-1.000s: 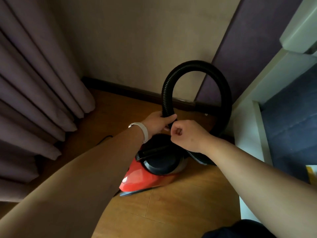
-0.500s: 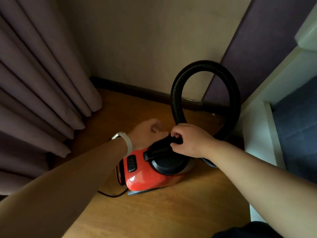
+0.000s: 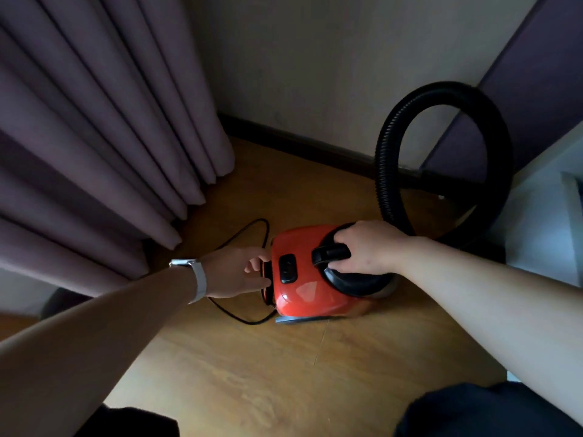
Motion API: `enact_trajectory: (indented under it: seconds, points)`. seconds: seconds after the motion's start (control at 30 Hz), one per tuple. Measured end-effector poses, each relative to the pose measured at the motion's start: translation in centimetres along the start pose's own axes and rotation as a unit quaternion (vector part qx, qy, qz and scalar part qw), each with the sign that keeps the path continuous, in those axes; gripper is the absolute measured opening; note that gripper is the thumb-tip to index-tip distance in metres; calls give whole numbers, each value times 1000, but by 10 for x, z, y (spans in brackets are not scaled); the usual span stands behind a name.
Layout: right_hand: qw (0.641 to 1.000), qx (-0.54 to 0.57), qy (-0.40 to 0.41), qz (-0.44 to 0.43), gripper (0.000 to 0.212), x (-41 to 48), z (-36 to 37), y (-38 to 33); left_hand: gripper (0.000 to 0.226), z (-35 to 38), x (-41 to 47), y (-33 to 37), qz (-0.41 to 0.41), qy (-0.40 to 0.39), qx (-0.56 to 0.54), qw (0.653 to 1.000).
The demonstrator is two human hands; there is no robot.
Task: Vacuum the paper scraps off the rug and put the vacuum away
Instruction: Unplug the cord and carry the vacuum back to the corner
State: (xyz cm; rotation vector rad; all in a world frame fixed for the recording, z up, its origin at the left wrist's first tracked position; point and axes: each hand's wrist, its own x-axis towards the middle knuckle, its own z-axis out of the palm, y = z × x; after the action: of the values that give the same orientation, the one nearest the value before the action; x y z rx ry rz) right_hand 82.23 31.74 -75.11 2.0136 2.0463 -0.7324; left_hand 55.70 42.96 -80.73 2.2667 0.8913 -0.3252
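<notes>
Down on the light wood-plank floor [image 3: 284,373], near the pleated purple curtain [image 3: 94,137]: small red plastic canister vacuum [image 3: 303,294]. Gripping its black carry handle [image 3: 328,254] with the right hand [image 3: 369,247], fingers wrapped tight. Reaching in with the left hand [image 3: 233,272], half open, fingertips touching the black rear end, clasping nothing. Looping high behind: ribbed black hose [image 3: 383,159]. Trailing below the left wrist: thin black cord [image 3: 239,316].
</notes>
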Motion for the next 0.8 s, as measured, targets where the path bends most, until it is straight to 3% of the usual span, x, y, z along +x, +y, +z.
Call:
enact_trajectory:
  seconds: [0.2, 0.33, 0.6, 0.63, 0.73, 0.8]
  points:
    - [999, 25, 16, 22, 32, -3, -3, -11, 44, -7, -10, -14, -13, 13, 32, 999]
    - [997, -7, 60, 38, 45, -7, -13, -8, 48, -14, -12, -19, 18, 53, 75, 996]
    - [991, 81, 109, 9, 61, -32, -34, -8, 48, -23, -11, -24, 40, 31, 157, 986]
    - [990, 86, 116, 1, 62, -34, -38, -9, 51, -27, -12, -24, 39, 30, 162, 986]
    - [986, 96, 137, -5, 61, -40, -45, -11, 93, -43, -23, -26, 39, 29, 146, 988]
    - [983, 108, 147, -5, 62, -43, -48, -11, 94, -60, -33, -17, 49, 40, 131, 989]
